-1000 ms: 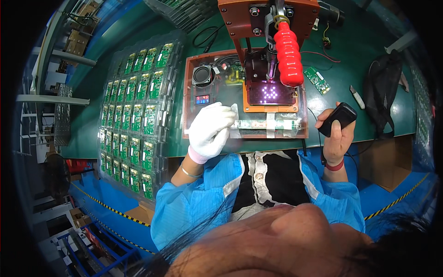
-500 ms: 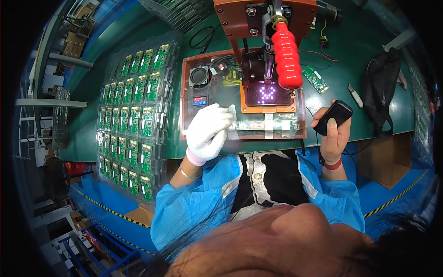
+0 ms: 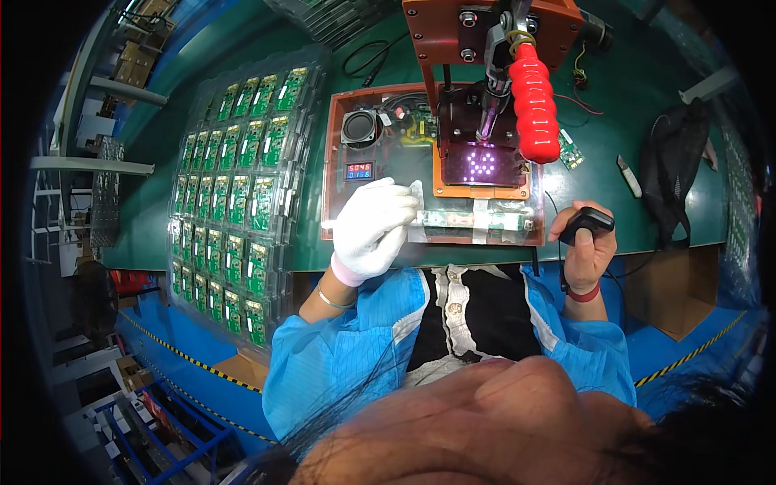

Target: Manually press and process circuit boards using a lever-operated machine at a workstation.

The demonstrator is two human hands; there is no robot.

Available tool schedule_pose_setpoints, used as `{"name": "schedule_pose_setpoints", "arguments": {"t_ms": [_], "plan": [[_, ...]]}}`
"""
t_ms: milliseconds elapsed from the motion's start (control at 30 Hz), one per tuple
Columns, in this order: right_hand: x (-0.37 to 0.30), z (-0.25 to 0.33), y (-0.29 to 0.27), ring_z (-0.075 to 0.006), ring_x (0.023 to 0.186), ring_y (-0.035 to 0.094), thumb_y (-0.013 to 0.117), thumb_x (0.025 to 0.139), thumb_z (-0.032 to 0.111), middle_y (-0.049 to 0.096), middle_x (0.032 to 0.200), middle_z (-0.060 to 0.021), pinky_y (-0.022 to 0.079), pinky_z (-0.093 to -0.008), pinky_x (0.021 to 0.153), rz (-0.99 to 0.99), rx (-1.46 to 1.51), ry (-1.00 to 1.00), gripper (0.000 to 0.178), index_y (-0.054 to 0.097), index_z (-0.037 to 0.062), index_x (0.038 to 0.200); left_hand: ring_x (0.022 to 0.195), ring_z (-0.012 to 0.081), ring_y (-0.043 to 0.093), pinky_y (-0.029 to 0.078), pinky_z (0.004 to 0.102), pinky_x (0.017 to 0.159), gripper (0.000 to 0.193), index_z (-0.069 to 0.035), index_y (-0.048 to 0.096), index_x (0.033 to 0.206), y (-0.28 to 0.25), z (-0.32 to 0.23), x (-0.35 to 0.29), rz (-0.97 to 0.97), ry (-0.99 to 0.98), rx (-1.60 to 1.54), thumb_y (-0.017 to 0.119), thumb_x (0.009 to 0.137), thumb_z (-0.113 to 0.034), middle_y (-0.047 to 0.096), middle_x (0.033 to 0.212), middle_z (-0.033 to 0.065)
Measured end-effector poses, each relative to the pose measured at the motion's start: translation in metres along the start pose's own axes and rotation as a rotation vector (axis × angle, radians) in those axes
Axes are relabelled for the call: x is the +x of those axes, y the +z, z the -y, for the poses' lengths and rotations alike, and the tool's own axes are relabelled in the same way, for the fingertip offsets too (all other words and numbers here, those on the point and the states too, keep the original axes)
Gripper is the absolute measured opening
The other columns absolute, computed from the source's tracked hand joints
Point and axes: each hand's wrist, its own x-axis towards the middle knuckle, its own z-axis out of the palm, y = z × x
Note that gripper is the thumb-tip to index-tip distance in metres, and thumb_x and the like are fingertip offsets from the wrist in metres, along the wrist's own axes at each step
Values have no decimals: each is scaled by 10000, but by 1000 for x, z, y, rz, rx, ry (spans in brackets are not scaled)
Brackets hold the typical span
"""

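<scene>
My left hand (image 3: 373, 226), in a white glove, is closed with its fingers curled together over the left end of a clear-covered strip (image 3: 453, 219) on the test fixture (image 3: 330, 174). Whatever its fingers may hold is hidden. My bare right hand (image 3: 588, 255) grips a rounded black handheld device (image 3: 588, 224) just off the fixture's right front corner, thumb on its near side. On the fixture stands a toggle press with a red ribbed handle (image 3: 535, 109). Below it a dark tinted plate (image 3: 483, 164) shows a pattern of lit white-violet dots.
Left of the fixture lie clear trays of green circuit boards (image 3: 218, 198). The fixture also bears a speaker (image 3: 360, 127) and a small lit display (image 3: 359, 170). To the right are a loose circuit board (image 3: 570, 150), a utility knife (image 3: 629, 176) and a black mesh bag (image 3: 675, 170).
The whole view has shifted slightly. My right hand has lowered a little and tilted the black device. My left hand keeps its place at the strip.
</scene>
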Motion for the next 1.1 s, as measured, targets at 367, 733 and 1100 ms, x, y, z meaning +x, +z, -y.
{"name": "schedule_pose_setpoints", "arguments": {"t_ms": [367, 733, 1100], "plan": [[3, -1, -1, -181, 686, 562, 456, 944, 143, 640, 857, -150, 481, -275, 665, -186, -2, 26, 424, 460, 1, 1344, 938, 291, 676, 490, 464, 971, 254, -22, 682, 919, 0, 1, -2, -8, -9, 8, 612, 686, 51, 730, 976, 105], [12, 12, -12, -119, 640, 522, 737, 730, -33, 708, 999, -93, 461, -226, 623, 126, -453, 273, 566, 578, 19, 1270, 1083, 297, 641, 483, 403, 1018, 264, 79, 643, 1081, -28, 23, -27, -463, -350, -253, 462, 909, -7, 669, 1156, 223], [13, -4, -8, -99, 623, 501, 797, 683, -25, 710, 928, -59, 449, -224, 593, 82, -416, 292, 527, 627, 8, 1181, 1006, 254, 658, 512, 336, 956, 267, 65, 659, 1087, -29, 20, -26, -512, -442, -313, 454, 915, 52, 693, 1128, 183]]}}
